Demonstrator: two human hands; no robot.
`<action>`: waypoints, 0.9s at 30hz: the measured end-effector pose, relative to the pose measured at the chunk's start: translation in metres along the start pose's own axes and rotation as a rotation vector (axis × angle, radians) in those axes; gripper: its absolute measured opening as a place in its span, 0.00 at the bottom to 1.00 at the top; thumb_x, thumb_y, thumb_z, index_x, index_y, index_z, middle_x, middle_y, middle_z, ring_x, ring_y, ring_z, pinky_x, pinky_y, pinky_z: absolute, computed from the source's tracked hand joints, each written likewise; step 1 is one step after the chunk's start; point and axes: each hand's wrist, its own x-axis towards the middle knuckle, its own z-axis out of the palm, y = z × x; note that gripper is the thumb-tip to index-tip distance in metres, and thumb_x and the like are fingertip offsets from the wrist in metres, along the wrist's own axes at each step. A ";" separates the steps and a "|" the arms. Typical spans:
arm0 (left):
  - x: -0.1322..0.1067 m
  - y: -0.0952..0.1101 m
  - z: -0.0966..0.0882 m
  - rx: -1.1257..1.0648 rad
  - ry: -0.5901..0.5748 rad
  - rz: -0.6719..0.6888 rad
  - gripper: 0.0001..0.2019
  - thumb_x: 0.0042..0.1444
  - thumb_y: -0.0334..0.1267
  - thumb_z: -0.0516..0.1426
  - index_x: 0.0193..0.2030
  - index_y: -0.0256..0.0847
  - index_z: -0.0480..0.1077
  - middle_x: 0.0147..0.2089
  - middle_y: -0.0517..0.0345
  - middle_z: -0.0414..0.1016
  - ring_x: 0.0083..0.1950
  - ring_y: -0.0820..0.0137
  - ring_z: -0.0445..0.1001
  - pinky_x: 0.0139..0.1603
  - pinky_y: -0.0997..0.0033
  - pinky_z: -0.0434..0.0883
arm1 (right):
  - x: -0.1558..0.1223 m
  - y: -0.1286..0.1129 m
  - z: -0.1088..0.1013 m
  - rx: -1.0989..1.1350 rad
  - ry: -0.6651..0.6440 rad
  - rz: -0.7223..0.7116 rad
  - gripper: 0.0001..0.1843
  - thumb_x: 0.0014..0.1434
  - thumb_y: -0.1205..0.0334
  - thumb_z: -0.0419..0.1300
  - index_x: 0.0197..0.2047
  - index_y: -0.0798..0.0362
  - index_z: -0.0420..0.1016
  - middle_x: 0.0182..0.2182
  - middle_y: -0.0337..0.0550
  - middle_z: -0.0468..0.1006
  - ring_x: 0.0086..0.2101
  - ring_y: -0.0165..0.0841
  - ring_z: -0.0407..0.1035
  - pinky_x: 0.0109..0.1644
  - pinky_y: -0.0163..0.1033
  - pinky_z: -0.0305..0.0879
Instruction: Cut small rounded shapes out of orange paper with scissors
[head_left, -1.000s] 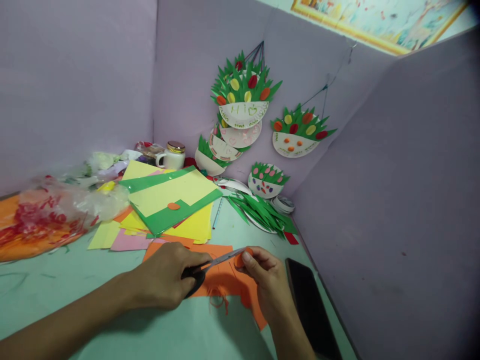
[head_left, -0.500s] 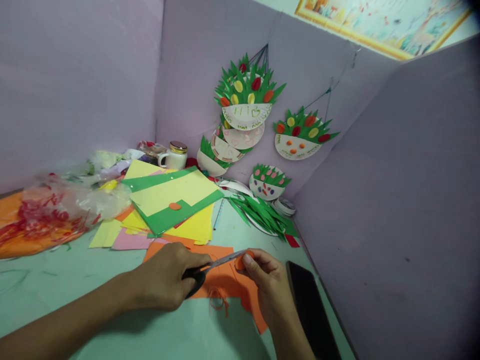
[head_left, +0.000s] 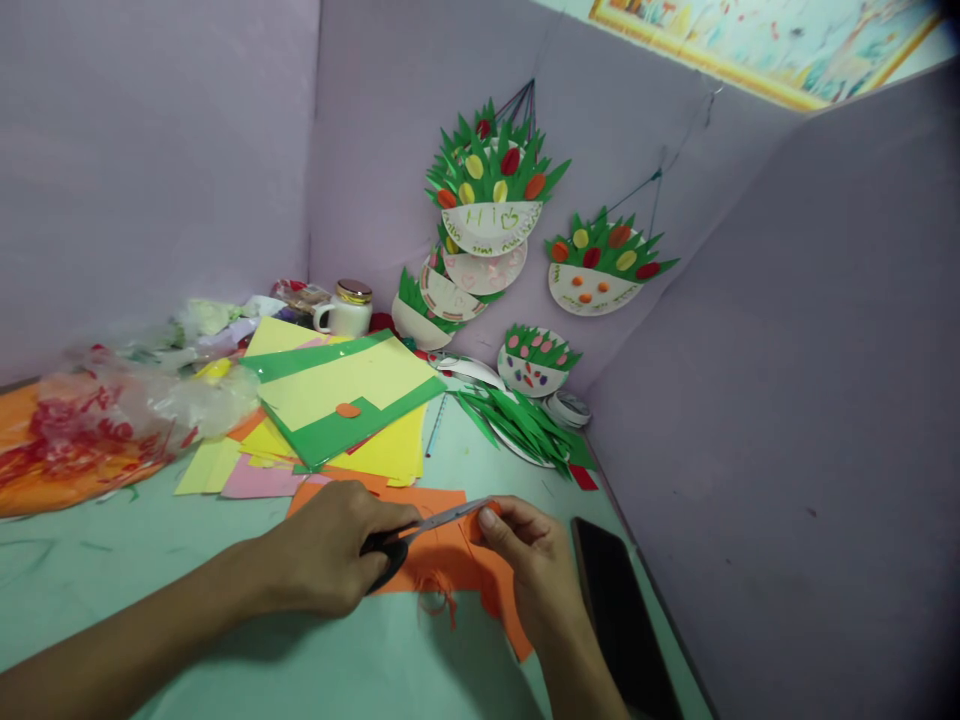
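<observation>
My left hand (head_left: 330, 560) grips black-handled scissors (head_left: 420, 530), whose blades point right toward my other hand. My right hand (head_left: 532, 570) pinches a small orange paper piece (head_left: 474, 525) at the blade tips. Both hands hover over an orange paper sheet (head_left: 450, 565) that lies on the pale green table (head_left: 225, 640), with thin orange trimmings (head_left: 442, 605) at its near edge.
A stack of yellow and green sheets (head_left: 345, 400) lies behind. A black phone (head_left: 622, 620) rests at right by the purple partition. Green paper strips (head_left: 525, 425), a white jar (head_left: 345, 310), a plastic bag (head_left: 97, 420) and paper-plate flower crafts (head_left: 491, 200) fill the back.
The hands stay nearly in place with the scissors at the orange piece; only the view shifts slightly.
</observation>
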 end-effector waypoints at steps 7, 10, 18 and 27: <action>-0.001 0.002 -0.004 -0.006 -0.024 0.001 0.05 0.45 0.27 0.47 0.26 0.41 0.58 0.20 0.66 0.64 0.21 0.77 0.60 0.24 0.78 0.52 | 0.002 0.000 0.001 0.017 0.021 0.005 0.10 0.40 0.57 0.68 0.22 0.54 0.78 0.19 0.37 0.74 0.23 0.27 0.65 0.30 0.32 0.61; 0.001 0.003 -0.005 -0.025 -0.031 -0.018 0.05 0.44 0.27 0.46 0.26 0.41 0.58 0.20 0.65 0.64 0.21 0.77 0.59 0.24 0.78 0.53 | 0.001 0.000 0.000 0.045 0.046 -0.010 0.10 0.40 0.57 0.69 0.23 0.54 0.78 0.19 0.36 0.74 0.23 0.26 0.65 0.30 0.32 0.61; 0.001 0.004 -0.005 -0.068 -0.032 -0.062 0.06 0.41 0.26 0.47 0.24 0.40 0.61 0.19 0.66 0.61 0.21 0.77 0.58 0.25 0.78 0.53 | 0.005 0.001 0.001 0.012 0.035 -0.039 0.10 0.41 0.57 0.68 0.22 0.55 0.76 0.17 0.35 0.72 0.22 0.25 0.62 0.28 0.31 0.59; 0.007 0.009 0.002 -0.459 0.099 -0.203 0.10 0.48 0.37 0.51 0.32 0.41 0.73 0.29 0.62 0.73 0.30 0.71 0.67 0.28 0.79 0.61 | -0.051 -0.008 -0.067 -0.668 0.593 0.006 0.26 0.42 0.47 0.63 0.45 0.50 0.72 0.45 0.51 0.75 0.48 0.48 0.67 0.51 0.50 0.59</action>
